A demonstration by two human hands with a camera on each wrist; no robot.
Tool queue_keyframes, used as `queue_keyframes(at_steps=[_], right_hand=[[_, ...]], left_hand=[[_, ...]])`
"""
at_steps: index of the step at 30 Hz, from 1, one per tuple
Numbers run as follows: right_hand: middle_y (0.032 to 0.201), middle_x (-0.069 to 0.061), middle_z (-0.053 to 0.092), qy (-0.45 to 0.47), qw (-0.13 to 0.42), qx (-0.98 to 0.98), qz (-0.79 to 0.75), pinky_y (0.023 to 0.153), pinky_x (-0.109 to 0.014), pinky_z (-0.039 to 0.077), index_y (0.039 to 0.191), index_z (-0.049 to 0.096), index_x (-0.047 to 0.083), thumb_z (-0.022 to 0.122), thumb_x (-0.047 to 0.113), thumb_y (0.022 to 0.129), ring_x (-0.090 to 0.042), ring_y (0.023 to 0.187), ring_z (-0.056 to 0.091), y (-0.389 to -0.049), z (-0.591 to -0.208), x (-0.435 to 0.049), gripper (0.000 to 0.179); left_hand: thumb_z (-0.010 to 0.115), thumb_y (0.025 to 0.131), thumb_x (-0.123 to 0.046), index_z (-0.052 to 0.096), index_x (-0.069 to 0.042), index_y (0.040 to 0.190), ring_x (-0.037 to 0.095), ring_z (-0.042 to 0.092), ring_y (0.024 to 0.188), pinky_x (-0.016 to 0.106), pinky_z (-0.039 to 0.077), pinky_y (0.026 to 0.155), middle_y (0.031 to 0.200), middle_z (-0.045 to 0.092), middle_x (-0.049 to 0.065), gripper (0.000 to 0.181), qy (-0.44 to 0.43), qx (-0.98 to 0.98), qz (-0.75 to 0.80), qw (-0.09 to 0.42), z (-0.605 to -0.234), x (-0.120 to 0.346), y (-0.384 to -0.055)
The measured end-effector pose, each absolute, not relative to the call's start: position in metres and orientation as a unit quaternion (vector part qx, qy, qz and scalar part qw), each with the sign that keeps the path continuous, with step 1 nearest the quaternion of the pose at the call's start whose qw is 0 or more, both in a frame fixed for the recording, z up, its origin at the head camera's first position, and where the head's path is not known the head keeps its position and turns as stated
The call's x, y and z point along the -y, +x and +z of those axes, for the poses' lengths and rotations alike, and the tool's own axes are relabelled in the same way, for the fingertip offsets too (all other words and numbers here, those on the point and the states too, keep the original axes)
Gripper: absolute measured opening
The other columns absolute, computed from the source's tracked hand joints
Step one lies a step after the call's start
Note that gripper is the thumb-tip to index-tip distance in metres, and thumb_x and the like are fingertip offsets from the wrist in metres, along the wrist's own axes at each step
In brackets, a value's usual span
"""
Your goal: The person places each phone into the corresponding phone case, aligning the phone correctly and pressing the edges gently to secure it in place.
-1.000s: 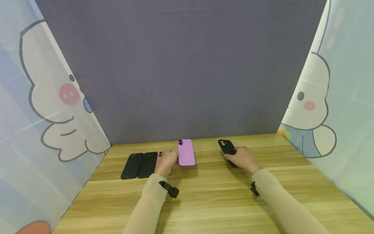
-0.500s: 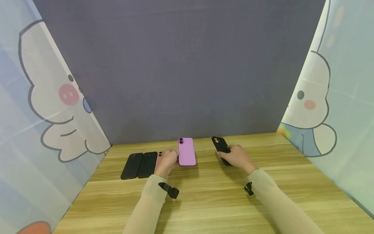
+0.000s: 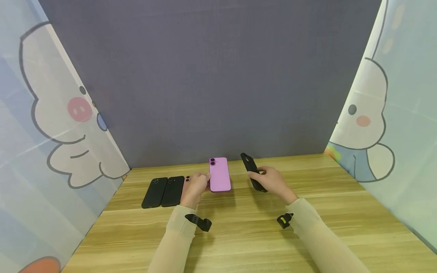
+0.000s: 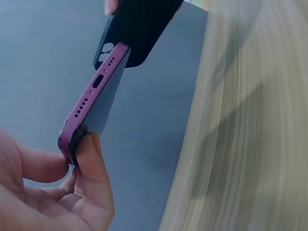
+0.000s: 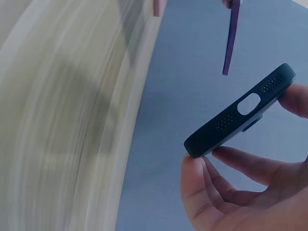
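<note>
A purple smartphone (image 3: 220,175) is pinched along its left edge by my left hand (image 3: 194,189), back and camera lenses upward in the head view. Its bottom edge with charging port (image 4: 97,81) faces the left wrist camera. My right hand (image 3: 274,181) grips a black phone case (image 3: 252,168) to the right of the phone, apart from it. Tilted up on its side, the case shows its camera cutout at the top. In the right wrist view, the case's lower edge (image 5: 221,126) has a port opening, with thumb and fingers holding its sides.
Two black phones or cases (image 3: 154,193) lie side by side on the wooden table (image 3: 246,235), at the left. A pink one (image 3: 186,185) beside them is partly hidden by my left hand. A grey panel (image 3: 218,83) stands behind the table, with printed cloths at both sides.
My right hand has moved left toward the phone, and the case has turned more onto its edge. The purple phone has shifted slightly upward in view, still in my left hand.
</note>
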State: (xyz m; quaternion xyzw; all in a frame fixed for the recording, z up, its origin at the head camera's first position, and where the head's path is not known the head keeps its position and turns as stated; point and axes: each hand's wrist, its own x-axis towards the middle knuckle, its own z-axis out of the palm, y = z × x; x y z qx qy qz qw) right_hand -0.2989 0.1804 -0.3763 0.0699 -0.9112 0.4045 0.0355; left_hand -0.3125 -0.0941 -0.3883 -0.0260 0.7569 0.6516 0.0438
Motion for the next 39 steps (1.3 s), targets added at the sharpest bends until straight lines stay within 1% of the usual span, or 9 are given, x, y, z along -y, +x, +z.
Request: queue_keyframes(at_steps=[7,13,17,20,25,28,31,36,39], right_hand=[[0.125,-0.022,0.066,0.065,0.009,0.879,0.473,0.088,-0.046,0.056,0.137,0.057,-0.005,0.064,0.055,0.096,-0.032,0.108,0.066,-0.298,-0.376,-0.177,0.074],[0.129,-0.019,0.064,0.055,-0.023,0.844,0.532,0.090,-0.045,0.055,0.139,0.056,-0.001,0.064,0.057,0.095,-0.032,0.114,0.063,-0.295,-0.374,-0.173,0.073],[0.130,-0.018,0.063,0.051,-0.036,0.830,0.554,0.087,-0.043,0.055,0.142,0.053,0.000,0.064,0.054,0.096,-0.031,0.111,0.062,-0.294,-0.372,-0.168,0.072],[0.131,-0.019,0.062,0.056,-0.043,0.821,0.567,0.086,-0.043,0.055,0.143,0.052,-0.002,0.064,0.052,0.097,-0.031,0.108,0.061,-0.292,-0.371,-0.164,0.071],[0.133,-0.018,0.058,0.060,-0.057,0.798,0.597,0.096,-0.050,0.051,0.143,0.052,-0.001,0.063,0.051,0.097,-0.031,0.110,0.058,-0.292,-0.374,-0.159,0.071],[0.132,-0.016,0.055,0.056,-0.072,0.771,0.630,0.097,-0.050,0.048,0.143,0.049,-0.001,0.064,0.051,0.097,-0.030,0.110,0.054,-0.293,-0.376,-0.156,0.071],[0.124,-0.013,0.055,0.063,-0.085,0.740,0.665,0.092,-0.045,0.049,0.140,0.050,-0.003,0.063,0.047,0.099,-0.026,0.105,0.052,-0.294,-0.377,-0.154,0.067],[0.099,-0.004,0.059,0.081,-0.099,0.691,0.711,0.085,-0.041,0.049,0.126,0.058,-0.004,0.061,0.041,0.102,-0.021,0.090,0.056,-0.294,-0.377,-0.150,0.051],[0.094,-0.001,0.060,0.092,-0.103,0.676,0.724,0.083,-0.041,0.049,0.122,0.059,-0.004,0.060,0.040,0.102,-0.020,0.087,0.058,-0.294,-0.376,-0.148,0.049]], left_hand=[[0.045,0.108,-0.015,0.053,0.011,0.131,0.029,0.061,0.099,0.046,0.050,0.095,0.116,0.058,0.021,0.035,-0.026,-0.748,0.662,0.042,-0.385,0.091,-0.310],[0.044,0.109,-0.014,0.053,0.011,0.130,0.029,0.060,0.099,0.045,0.050,0.095,0.116,0.058,0.020,0.034,-0.021,-0.746,0.664,0.042,-0.384,0.089,-0.308],[0.042,0.109,-0.014,0.057,0.010,0.126,0.030,0.061,0.099,0.046,0.050,0.095,0.113,0.060,0.020,0.033,-0.004,-0.747,0.663,0.049,-0.386,0.088,-0.307],[0.042,0.109,-0.014,0.060,0.008,0.121,0.030,0.062,0.098,0.046,0.050,0.094,0.110,0.062,0.019,0.032,0.007,-0.748,0.662,0.053,-0.387,0.087,-0.307],[0.042,0.108,-0.013,0.063,0.007,0.113,0.026,0.060,0.090,0.044,0.051,0.090,0.103,0.062,0.015,0.030,0.005,-0.741,0.669,0.052,-0.386,0.084,-0.306],[0.043,0.108,-0.012,0.064,0.007,0.111,0.023,0.058,0.085,0.041,0.051,0.085,0.098,0.061,0.013,0.029,-0.001,-0.735,0.676,0.052,-0.384,0.083,-0.306],[0.043,0.108,-0.012,0.064,0.007,0.112,0.021,0.058,0.082,0.038,0.052,0.081,0.096,0.061,0.012,0.029,-0.002,-0.733,0.678,0.054,-0.383,0.082,-0.305],[0.043,0.108,-0.013,0.063,0.007,0.113,0.020,0.058,0.080,0.034,0.052,0.078,0.095,0.061,0.011,0.029,0.005,-0.729,0.681,0.060,-0.383,0.081,-0.304],[0.042,0.109,-0.013,0.064,0.006,0.113,0.020,0.058,0.080,0.033,0.051,0.076,0.097,0.061,0.013,0.029,0.009,-0.726,0.684,0.062,-0.383,0.081,-0.304]])
